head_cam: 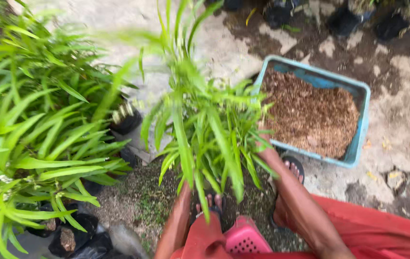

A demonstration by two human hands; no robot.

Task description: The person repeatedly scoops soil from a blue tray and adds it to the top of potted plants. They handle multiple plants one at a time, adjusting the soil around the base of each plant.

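Ground [406, 120] of pale, cracked earth carries everything. Leafy potted plants [27, 139] crowd its left side. Right of centre sits a blue tub [364, 115] heaped with brown husk. Between them stands one tall green plant [210, 124], and both forearms reach in under its leaves. Both hands are hidden by foliage, so their grip cannot be told. Below lies a pink stool [244, 238].

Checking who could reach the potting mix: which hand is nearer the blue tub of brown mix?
Right. The right hand is up in the plant's leaves beside the blue tub. The left hand, hidden behind foliage, is farther left.
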